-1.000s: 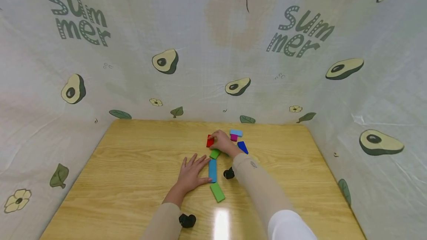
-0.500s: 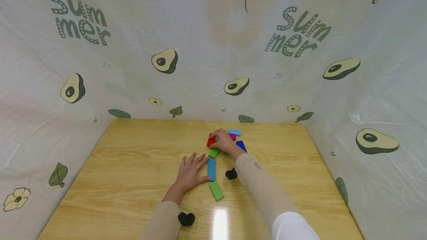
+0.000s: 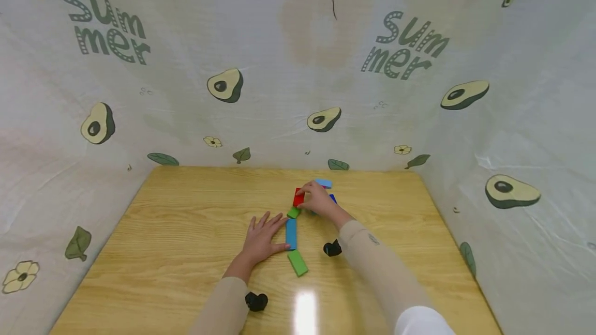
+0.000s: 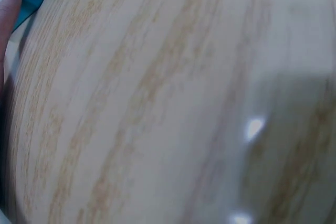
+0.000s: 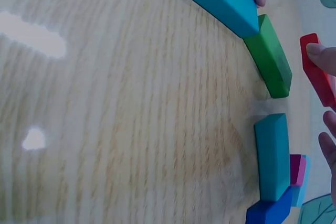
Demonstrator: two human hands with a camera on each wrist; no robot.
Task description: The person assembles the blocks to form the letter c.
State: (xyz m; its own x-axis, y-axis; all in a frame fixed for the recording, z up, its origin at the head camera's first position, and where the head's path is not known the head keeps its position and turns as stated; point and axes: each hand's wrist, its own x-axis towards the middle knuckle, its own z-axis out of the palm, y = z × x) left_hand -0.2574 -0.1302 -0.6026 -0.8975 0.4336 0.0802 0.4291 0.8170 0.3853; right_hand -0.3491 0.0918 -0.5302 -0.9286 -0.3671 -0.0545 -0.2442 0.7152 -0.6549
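My right hand (image 3: 320, 201) pinches a red block (image 3: 298, 198); in the right wrist view the thumb lies on its face and the red block (image 5: 316, 77) appears raised off the table. Just in front of it lies a short-looking green block (image 3: 294, 213), then a long blue block (image 3: 291, 234). My left hand (image 3: 261, 241) rests with spread fingers at the blue block's left side, index finger near its far end and thumb near its close end. A second green block (image 3: 298, 263) touches the blue block's near end, set at an angle.
Beyond my right hand lie a light blue block (image 3: 323, 183) and a dark blue block (image 3: 332, 198). The right wrist view also shows a teal block (image 5: 273, 156) and a magenta block (image 5: 297, 170). Patterned cloth (image 3: 270, 133) walls the wooden table (image 3: 186, 211) at the back and sides.
The red block has moved rightward with my right hand, relative to the green block. My left hand stays at the blue block. The whole head view has shifted slightly.
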